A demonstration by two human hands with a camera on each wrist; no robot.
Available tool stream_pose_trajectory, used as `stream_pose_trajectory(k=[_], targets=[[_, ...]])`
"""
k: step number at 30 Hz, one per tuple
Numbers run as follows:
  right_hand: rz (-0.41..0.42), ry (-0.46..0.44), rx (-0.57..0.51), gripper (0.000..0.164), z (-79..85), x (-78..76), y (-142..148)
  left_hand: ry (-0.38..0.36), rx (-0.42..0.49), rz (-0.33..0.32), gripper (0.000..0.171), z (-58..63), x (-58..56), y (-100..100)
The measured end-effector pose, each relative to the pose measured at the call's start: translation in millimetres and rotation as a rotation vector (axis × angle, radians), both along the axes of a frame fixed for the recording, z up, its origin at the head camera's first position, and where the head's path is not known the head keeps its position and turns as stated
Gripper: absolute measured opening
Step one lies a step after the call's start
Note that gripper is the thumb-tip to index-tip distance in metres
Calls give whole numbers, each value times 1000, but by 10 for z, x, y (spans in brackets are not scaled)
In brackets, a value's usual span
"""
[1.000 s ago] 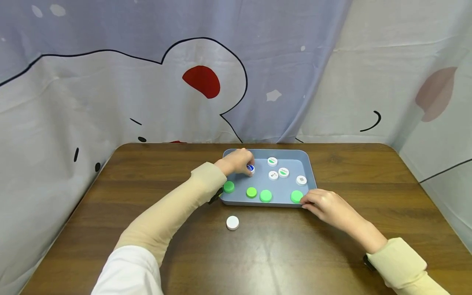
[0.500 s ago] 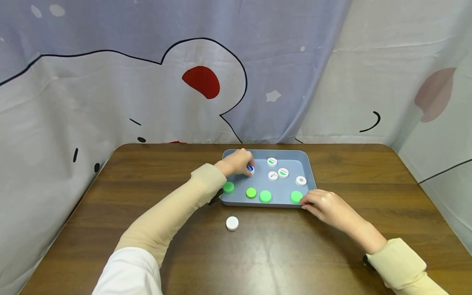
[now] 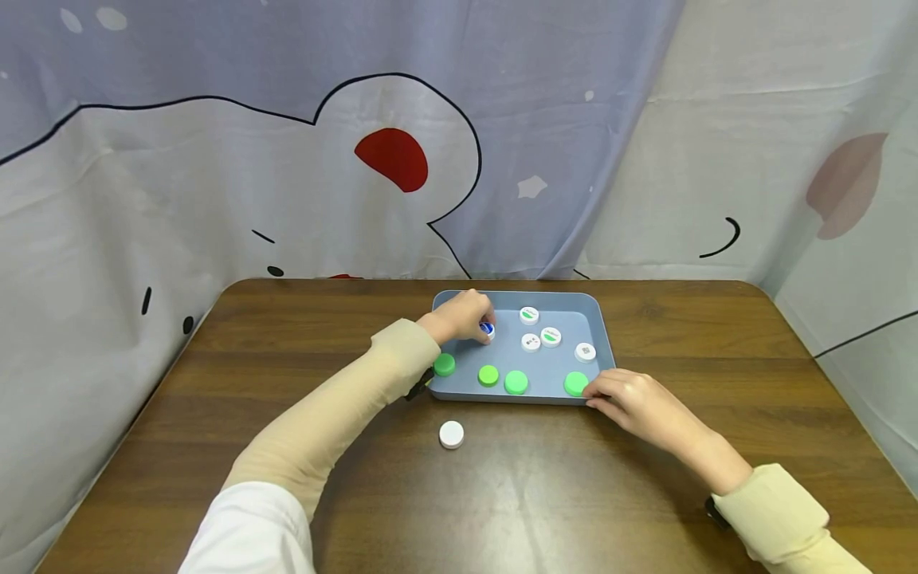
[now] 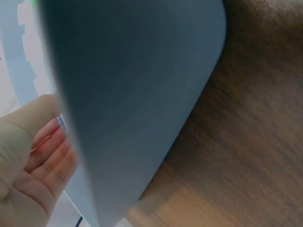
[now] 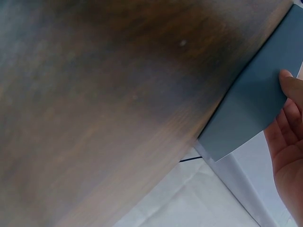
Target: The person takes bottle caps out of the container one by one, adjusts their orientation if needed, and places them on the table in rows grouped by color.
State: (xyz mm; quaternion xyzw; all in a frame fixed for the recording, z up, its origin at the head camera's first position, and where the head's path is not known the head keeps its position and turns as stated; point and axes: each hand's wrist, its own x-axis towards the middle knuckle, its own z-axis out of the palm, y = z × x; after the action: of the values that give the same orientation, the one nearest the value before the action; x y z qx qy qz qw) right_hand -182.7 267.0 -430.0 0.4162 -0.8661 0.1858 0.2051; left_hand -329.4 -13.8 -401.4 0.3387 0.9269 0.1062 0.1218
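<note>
A shallow blue-grey tray lies on the table with several bottle caps in it. Inside its left part, my left hand pinches a white cap with a blue top between thumb and fingers. The tray wall hides most of that cap in the left wrist view. At the near right corner, my right hand grips the tray rim, its thumb against the outer wall. Just beside those fingers sits a green cap. White printed caps, including one with a green mark, lie toward the middle and right.
A plain white cap rests on the brown wooden table in front of the tray. More green caps, such as a lime one, line the tray's near side. A patterned curtain hangs behind the table.
</note>
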Motion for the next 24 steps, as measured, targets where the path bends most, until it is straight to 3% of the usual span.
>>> stream_pose_trajectory(k=[24], targets=[[22, -29, 17, 23, 15, -16, 21, 28, -2, -13, 26, 4, 14, -8]])
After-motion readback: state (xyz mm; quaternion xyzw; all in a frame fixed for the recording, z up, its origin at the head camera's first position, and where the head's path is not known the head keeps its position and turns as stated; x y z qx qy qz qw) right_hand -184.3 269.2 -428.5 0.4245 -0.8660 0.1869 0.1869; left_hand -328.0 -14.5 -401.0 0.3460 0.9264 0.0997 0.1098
